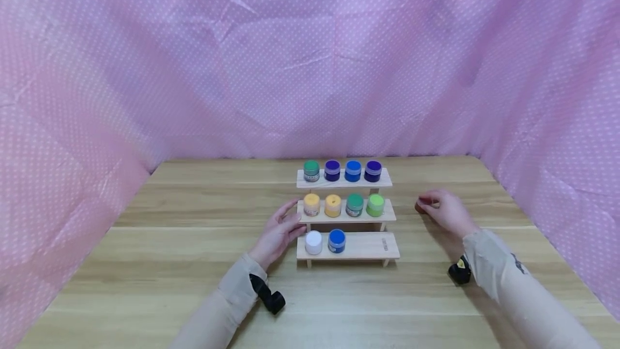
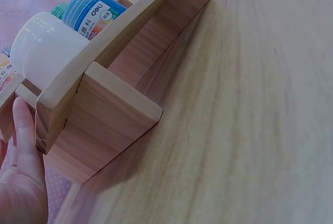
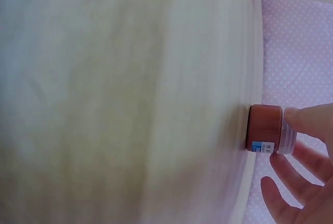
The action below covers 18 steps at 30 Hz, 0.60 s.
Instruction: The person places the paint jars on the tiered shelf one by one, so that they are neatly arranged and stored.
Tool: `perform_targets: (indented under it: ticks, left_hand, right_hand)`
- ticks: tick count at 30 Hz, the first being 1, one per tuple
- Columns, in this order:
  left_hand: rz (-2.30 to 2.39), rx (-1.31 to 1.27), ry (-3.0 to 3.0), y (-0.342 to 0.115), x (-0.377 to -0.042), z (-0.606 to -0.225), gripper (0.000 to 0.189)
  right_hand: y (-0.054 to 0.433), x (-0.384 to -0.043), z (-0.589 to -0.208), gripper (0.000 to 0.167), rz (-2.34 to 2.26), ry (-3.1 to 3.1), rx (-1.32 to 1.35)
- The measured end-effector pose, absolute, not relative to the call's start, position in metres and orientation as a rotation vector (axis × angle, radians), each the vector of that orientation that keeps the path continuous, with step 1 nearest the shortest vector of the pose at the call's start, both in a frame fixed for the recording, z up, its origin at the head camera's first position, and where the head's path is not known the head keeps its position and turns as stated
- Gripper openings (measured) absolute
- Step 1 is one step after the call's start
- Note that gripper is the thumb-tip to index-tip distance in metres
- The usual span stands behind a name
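A three-tier wooden display rack (image 1: 363, 242) stands on the table, holding paint jars. At its left end my left hand (image 1: 277, 235) has its fingers extended, with fingertips at the edge of the middle tier. In the left wrist view, one straight finger (image 2: 27, 140) lies against the wood. To the right of the rack, my right hand (image 1: 448, 211) pinches a brown paint jar (image 3: 264, 127) by its clear lid, thumb on one side and fingers on the other. The jar's base is right at the tabletop. A white jar (image 1: 313, 242) and a blue jar (image 1: 336, 241) occupy the lowest tier's left part.
Two yellow jars, a green jar (image 1: 354, 205) and a light green jar (image 1: 375, 205) line the middle tier. The top tier bears a green jar (image 1: 311, 171), two purple jars and a blue jar (image 1: 353, 171). Pink dotted cloth (image 1: 310, 69) surrounds the wooden table (image 1: 194, 263).
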<state>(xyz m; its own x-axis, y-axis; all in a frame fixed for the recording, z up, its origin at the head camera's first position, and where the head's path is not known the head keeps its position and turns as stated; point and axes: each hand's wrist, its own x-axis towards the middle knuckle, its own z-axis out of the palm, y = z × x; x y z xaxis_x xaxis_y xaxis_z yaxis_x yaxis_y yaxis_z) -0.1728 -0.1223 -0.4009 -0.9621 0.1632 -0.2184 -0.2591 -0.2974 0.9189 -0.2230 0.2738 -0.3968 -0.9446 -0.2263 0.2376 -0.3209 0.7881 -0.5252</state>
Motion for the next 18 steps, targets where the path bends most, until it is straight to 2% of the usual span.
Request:
perform_targets:
  ticks: [18]
  left_hand:
    - [2.340,-0.107,1.660,-0.1226,-0.1714,-0.3992,0.057]
  right_hand:
    - [0.2665,-0.2210,-0.3939,0.027,0.711,-2.851,0.484]
